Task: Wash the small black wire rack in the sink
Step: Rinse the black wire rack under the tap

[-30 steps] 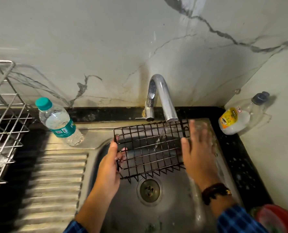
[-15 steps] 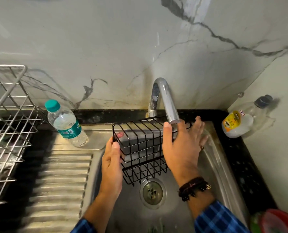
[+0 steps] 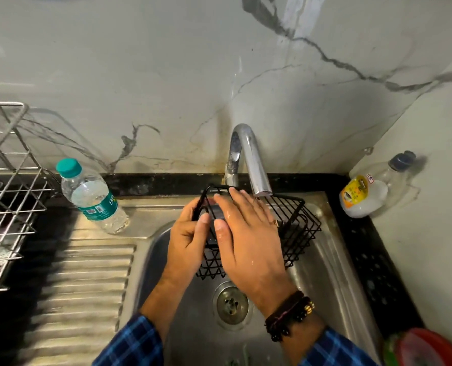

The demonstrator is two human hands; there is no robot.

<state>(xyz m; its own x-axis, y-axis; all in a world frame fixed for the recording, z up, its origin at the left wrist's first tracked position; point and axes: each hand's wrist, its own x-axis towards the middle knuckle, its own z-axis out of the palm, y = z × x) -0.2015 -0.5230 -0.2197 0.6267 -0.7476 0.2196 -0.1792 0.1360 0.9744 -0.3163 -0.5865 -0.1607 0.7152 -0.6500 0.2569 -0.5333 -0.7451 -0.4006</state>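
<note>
Head view, centre of frame: the small black wire rack (image 3: pixel 296 223) is held over the sink basin (image 3: pixel 325 273), just under the spout of the tap (image 3: pixel 251 159) and above the drain (image 3: pixel 230 303). My left hand (image 3: pixel 190 241) grips the rack's left end, fingers and thumb curled round the wire. My right hand (image 3: pixel 246 239) lies flat across the top, fingers straight, wet, clasping nothing. There is a dark bracelet (image 3: pixel 288 315) on that wrist.

Left of frame: a water bottle (image 3: pixel 93 196) with a teal cap at the back of the draining board (image 3: pixel 87 273), near a steel dish rack (image 3: pixel 5 180).

Right edge: a clear bottle (image 3: pixel 362 196) with a yellow label, in the corner of the black counter (image 3: pixel 372 260)
</note>
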